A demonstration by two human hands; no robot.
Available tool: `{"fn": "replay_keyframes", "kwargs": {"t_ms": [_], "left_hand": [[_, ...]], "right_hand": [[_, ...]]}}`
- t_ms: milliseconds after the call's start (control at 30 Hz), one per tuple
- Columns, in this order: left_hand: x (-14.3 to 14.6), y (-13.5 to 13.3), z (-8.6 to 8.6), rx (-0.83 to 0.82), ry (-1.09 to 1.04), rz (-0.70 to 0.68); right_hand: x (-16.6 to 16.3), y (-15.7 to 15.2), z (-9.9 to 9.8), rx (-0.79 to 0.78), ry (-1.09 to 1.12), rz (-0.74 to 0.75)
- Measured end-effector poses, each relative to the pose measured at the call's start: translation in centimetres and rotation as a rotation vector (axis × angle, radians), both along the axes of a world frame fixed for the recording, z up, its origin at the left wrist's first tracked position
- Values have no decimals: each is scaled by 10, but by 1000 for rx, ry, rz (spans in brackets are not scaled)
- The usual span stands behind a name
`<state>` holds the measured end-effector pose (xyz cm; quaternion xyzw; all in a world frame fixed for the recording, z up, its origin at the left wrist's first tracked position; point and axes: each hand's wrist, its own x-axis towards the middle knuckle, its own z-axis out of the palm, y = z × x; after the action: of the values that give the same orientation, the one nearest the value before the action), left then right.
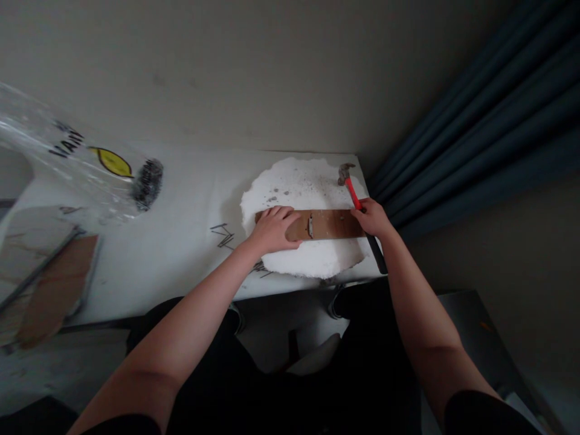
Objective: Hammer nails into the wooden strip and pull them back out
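A narrow brown wooden board lies across a rough white slab and bears a small pale metal-looking piece near its middle. My left hand grips the board's left part, fingers over the far edge and thumb side towards the near edge. At the right end, my right hand is closed around the middle of a claw hammer with a red and black handle, its fingertips touching the board's corner. The hammer's head points away from me over the slab. My right palm is hidden.
Dark nails are scattered left of the slab on the white table. A clear plastic bag with printing stands at the left, near brown board pieces. A dark curtain hangs at the right.
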<state>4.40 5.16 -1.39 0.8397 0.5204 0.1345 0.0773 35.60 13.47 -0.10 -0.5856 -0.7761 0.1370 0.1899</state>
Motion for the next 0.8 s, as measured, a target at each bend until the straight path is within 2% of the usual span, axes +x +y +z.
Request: {"fn": "replay_keyframes", "kwargs": {"t_ms": [200,333,567,800], "left_hand": [[1,-2,-12,-13,114,-79],[2,-3,-16,-33,158,-76],[3,-3,-18,-25,106,-74],[3,-3,-16,-24,94,-74]], "right_hand": [[-3,1,-3,-16,-51,-12],[-3,1,-5,-17,-32,-12],[-2,7,-9,-66,74,-129],[-2,9,-2,-91,91,-97]]}}
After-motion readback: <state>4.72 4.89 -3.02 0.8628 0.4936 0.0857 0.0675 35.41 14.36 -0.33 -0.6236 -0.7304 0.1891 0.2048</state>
